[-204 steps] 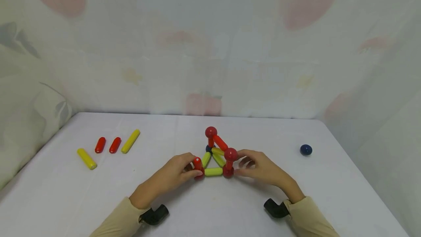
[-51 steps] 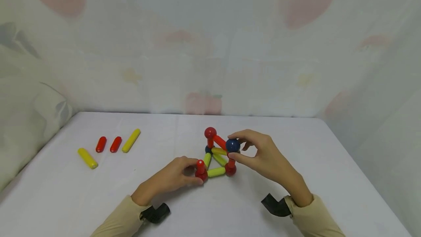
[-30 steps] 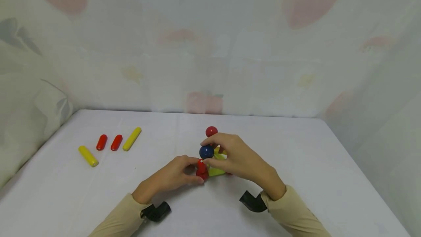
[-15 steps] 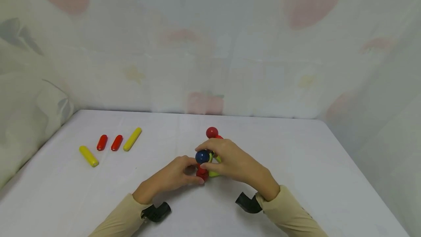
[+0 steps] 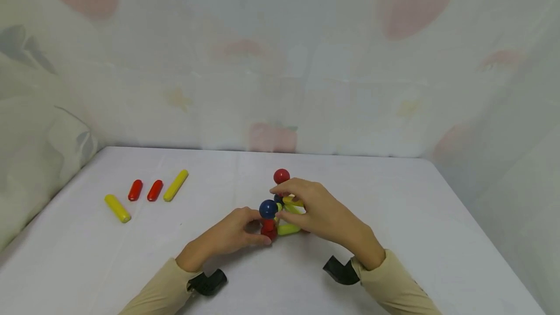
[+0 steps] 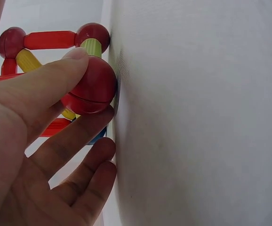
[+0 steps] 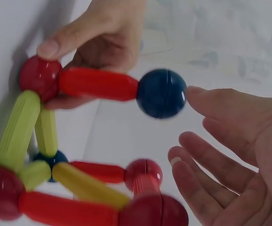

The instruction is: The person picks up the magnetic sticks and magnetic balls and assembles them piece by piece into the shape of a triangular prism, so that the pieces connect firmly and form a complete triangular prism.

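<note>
A magnetic stick-and-ball frame stands on the table, with light green sticks [image 7: 18,132] forming its base. My left hand [image 5: 227,237] pinches the red ball [image 6: 96,84] at its near left corner between thumb and fingers. From that ball rises a red stick [image 7: 98,84], topped by a dark blue ball [image 7: 162,93]. My right hand [image 5: 323,210] is just right of the blue ball, fingers spread and loosely bent, holding nothing; its thumb tip is at or very near the ball. In the head view this hand hides the frame's right side.
On the left of the white table [image 5: 210,174] lie two red sticks [image 5: 155,190], a long yellow stick [image 5: 176,185] and another yellow stick [image 5: 117,208]. A patterned cloth [image 5: 350,62] hangs behind the table's back edge.
My right hand picked up the blue ball from the table's right, carried it left onto the upright red stick, then let go and drew back slightly right. My left hand stays at the corner.
</note>
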{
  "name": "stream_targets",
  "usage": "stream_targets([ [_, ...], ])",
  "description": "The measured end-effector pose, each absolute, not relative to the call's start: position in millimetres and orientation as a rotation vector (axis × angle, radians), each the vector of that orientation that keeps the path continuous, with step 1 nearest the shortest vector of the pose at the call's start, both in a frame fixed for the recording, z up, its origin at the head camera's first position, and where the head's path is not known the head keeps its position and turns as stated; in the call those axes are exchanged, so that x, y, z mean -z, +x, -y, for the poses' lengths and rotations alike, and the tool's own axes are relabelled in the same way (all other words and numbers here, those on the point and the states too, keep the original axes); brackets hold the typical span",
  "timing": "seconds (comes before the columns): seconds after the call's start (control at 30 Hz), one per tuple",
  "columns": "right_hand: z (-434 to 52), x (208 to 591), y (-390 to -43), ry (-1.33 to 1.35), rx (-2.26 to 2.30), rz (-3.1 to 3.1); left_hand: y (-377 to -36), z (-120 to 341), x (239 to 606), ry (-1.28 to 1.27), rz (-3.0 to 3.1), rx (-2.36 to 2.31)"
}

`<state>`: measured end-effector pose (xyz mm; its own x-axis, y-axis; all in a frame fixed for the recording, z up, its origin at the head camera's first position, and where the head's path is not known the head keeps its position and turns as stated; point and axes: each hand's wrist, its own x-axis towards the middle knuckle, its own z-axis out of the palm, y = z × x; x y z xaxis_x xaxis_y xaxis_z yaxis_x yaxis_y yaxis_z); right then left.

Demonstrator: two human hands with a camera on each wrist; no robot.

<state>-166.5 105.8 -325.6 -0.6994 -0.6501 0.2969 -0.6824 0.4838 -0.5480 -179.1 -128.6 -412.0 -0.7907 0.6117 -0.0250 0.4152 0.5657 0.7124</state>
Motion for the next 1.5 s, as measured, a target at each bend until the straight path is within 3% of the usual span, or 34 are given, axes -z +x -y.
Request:
stream_targets([
  [0.33, -134.1, 330.2, -169.6, 1.053, -0.985, 2.594, -177.7, 130.7, 409.3, 0.788, -2.523, -1.061],
  [0.73, -153.0, 366.4, -177.9, 0.747, -1.258, 3.021, -176.6, 131.4, 406.3, 0.762, -2.515, -1.086],
  [1.07, -153.5, 394.2, -186.3, 0.912, -1.269, 3.042, -180.7, 147.0, 399.3, 0.718, -2.617, -1.028],
  [1.5, -149.7, 398.4, -186.6, 1.015, -1.289, 3.018, -193.5, 182.6, 384.7, 0.526, -2.825, -0.990],
])
